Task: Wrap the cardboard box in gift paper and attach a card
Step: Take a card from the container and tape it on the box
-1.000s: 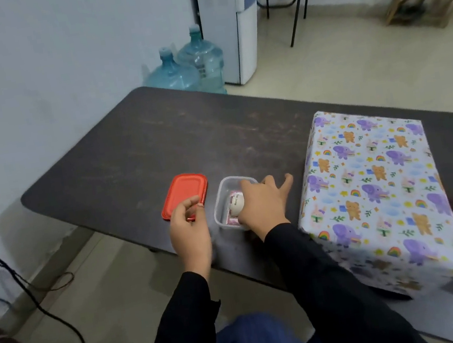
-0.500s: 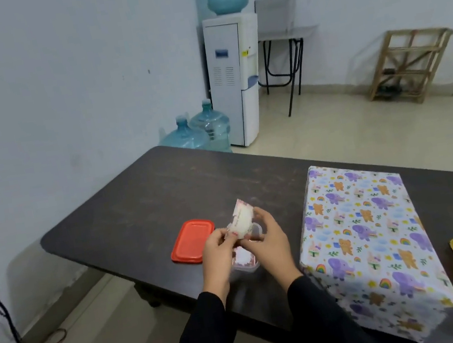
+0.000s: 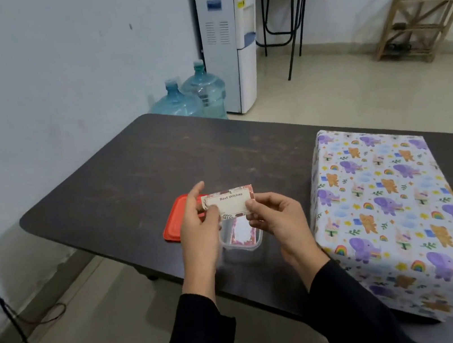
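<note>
Card (image 3: 228, 203) pinched above open container (image 3: 240, 237), centre frame.
Left hand (image 3: 199, 229) grips left edge, right hand (image 3: 278, 216) right edge; container partly hidden; wrapped box (image 3: 388, 205) at right.

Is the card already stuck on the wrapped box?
No, the card is held between both hands above the clear container, apart from the wrapped box.

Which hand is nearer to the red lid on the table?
Left. The left hand overlaps the red lid in the view; the right hand is further right, beyond the card that both hands hold.
</note>
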